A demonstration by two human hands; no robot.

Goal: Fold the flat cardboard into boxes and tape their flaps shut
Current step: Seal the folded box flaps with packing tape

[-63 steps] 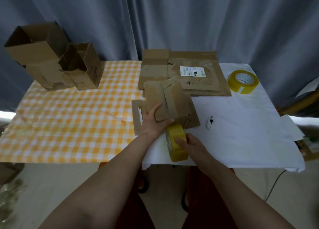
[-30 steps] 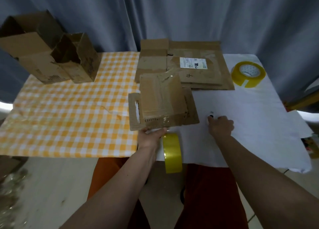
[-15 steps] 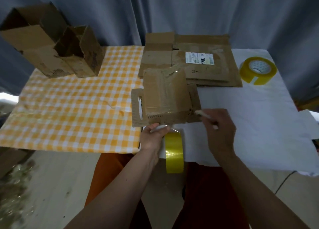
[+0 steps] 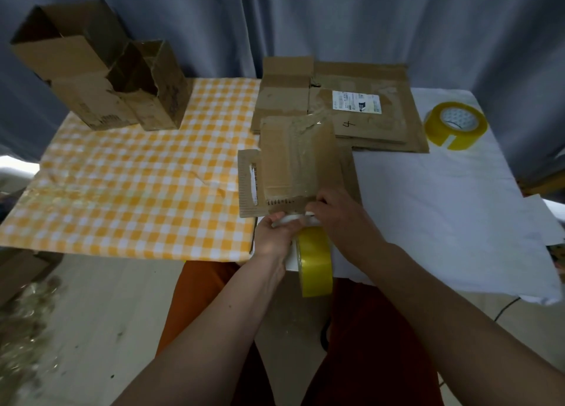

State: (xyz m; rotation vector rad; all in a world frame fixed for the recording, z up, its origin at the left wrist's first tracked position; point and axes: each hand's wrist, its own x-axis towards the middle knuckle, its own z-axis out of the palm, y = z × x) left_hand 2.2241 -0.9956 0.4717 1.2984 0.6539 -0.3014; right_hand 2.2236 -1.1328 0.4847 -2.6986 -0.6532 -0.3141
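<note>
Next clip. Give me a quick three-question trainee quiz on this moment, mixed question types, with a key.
1. True or false: the tape roll at the near table edge lies flat on its side.
2. How many assembled open boxes stand on the checked cloth?
3. Which hand reaches to the tape strip from the right: A left hand, B right hand?

Key: 1 false, it stands on edge; 2 two; 3 B.

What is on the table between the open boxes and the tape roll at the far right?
In the head view, a stack of flat cardboard lies between the open boxes and the far tape roll, with some bare checked cloth beside the boxes.
</note>
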